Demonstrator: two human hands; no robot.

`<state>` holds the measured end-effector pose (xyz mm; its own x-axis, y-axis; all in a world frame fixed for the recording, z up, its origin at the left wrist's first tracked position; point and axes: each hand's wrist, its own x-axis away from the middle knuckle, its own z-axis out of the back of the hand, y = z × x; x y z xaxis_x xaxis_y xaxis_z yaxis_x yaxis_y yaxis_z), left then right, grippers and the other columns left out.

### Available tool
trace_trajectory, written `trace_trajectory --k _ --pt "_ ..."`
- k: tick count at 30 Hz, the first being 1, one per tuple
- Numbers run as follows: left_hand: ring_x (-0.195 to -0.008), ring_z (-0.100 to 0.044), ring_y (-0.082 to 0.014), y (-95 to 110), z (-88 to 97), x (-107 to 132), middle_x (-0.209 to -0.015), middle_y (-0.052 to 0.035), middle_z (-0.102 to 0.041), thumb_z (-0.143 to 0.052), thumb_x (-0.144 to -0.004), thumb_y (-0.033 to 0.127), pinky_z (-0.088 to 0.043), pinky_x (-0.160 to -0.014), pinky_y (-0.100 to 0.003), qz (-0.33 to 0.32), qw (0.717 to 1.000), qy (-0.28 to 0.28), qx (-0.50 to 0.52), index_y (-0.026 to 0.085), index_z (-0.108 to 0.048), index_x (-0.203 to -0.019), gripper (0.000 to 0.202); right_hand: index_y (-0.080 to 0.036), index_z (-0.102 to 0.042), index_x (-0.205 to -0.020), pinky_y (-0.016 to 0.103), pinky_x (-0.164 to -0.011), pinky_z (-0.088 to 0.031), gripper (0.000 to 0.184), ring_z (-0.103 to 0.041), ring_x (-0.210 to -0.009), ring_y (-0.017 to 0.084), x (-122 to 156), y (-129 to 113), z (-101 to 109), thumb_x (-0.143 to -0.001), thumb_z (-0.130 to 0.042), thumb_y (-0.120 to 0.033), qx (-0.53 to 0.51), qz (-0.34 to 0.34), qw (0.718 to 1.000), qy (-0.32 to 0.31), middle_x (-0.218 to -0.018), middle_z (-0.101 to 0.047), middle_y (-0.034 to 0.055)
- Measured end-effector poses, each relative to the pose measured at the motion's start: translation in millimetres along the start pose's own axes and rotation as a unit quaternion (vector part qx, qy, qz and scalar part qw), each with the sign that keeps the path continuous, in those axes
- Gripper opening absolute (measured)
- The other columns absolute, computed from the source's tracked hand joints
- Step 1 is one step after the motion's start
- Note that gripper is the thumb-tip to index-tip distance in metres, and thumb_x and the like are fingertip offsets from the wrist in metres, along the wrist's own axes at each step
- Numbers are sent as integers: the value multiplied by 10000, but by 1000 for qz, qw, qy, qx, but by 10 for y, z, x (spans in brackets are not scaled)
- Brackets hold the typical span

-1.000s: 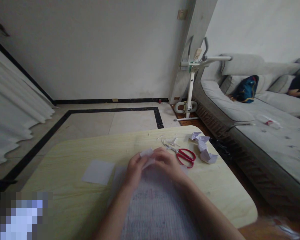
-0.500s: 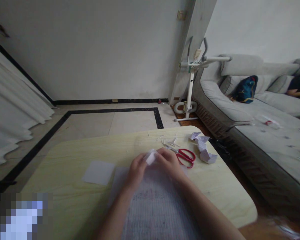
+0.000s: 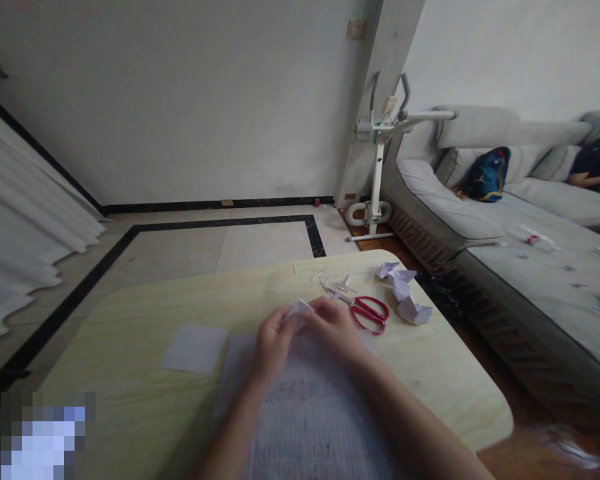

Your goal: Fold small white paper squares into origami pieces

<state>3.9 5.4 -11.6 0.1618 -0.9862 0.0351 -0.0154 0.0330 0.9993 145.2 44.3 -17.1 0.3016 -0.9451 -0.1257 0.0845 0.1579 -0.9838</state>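
Both my hands meet over the middle of a pale wooden table [image 3: 130,413]. My left hand [image 3: 271,341] and my right hand [image 3: 333,325] pinch a small folded piece of white paper [image 3: 298,309] between their fingertips, just above the tabletop. Under my wrists lies a lined white sheet [image 3: 310,413]. A loose white paper square [image 3: 195,349] rests flat to the left of my left hand. Red-handled scissors [image 3: 367,313] lie just right of my right hand.
Several folded white paper pieces [image 3: 405,297] and thin paper scraps [image 3: 337,282] sit near the table's far right corner. Beyond stand a white exercise machine [image 3: 377,167] and a grey sofa [image 3: 505,227] with a blue bag [image 3: 487,175]; another person sits at its far end.
My fingers have kept working the small paper, which has turned and flattened slightly between them. The view has shifted a little; everything on the table stays put.
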Motion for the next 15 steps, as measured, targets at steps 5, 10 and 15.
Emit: trace_trajectory --k 5,10,15 --pt "-696 -596 -168 -27 9 6 -742 -30 -667 -606 -825 383 -455 -636 -237 -16 1000 -8 -15 137 -679 -860 259 -154 -656 -727 246 -559 -461 269 -601 -599 152 10 -26 -10 -813 -649 -409 20 -9 999 38 -650 -658 33" --pt "-726 -602 -170 -61 9 0 -760 -25 -668 -587 -837 385 -461 -656 -240 -31 999 7 -32 139 -671 -869 261 -159 -647 -700 237 -560 -464 268 -598 -600 146 -8 -59 -39 -791 -664 -410 -33 -29 998 46 -640 -646 19" --pt "-748 -610 -178 -74 5 0 -782 -33 -671 -579 -841 372 -473 -675 -249 -47 998 31 -42 138 -657 -867 249 -166 -634 -726 244 -573 -468 234 -597 -603 146 -10 -51 -60 -775 -679 -390 -80 -31 996 34 -650 -635 12"
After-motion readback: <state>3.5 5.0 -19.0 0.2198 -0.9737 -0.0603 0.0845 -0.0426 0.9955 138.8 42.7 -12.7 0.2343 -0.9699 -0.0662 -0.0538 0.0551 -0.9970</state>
